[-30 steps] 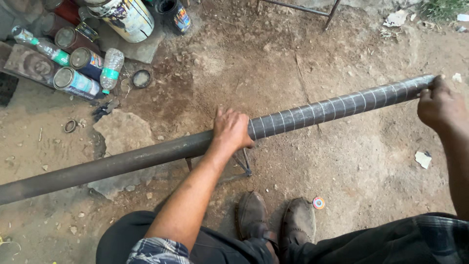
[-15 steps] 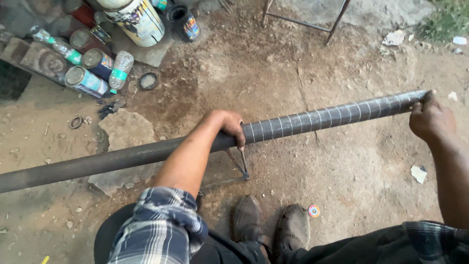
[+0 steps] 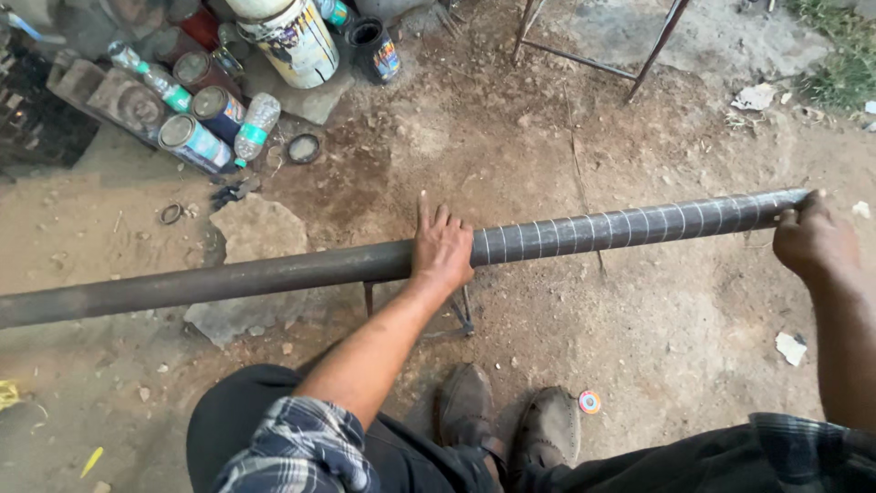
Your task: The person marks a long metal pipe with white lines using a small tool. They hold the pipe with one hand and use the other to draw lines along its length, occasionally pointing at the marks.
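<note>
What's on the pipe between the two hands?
In the head view, only the pipe itself: between the left hand and the right hand at its end, its surface carries evenly spaced pale ring marks. Nothing else rests on it.

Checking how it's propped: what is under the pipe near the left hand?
Thin metal stand legs show below the pipe on bare dirt. The left hand covers the spot where stand meets pipe.
</note>
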